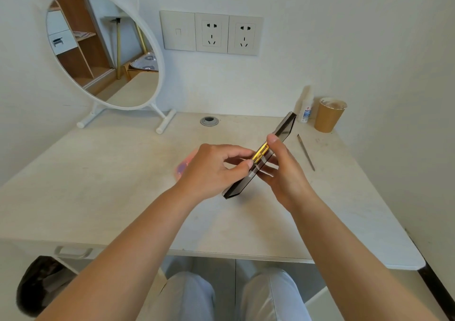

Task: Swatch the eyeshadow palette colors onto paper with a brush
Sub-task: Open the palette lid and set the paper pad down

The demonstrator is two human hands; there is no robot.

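Note:
A long dark eyeshadow palette (283,130) with a gold clasp is held edge-on above the table, tilted from lower left to upper right. My right hand (285,173) grips it from the right side, thumb on its upper edge. My left hand (211,170) pinches at the gold clasp with thumb and fingers. The palette looks closed, and its colours are hidden. A thin brush (306,152) lies on the table to the right of my hands. A pinkish sheet (186,164) on the table peeks out behind my left hand, mostly hidden.
A round white mirror (103,50) on a stand sits at the back left of the pale table (98,185). A brown paper cup (328,115) and a small white bottle (306,109) stand at the back right. Wall sockets are behind. A cable hole (209,120) is at the back.

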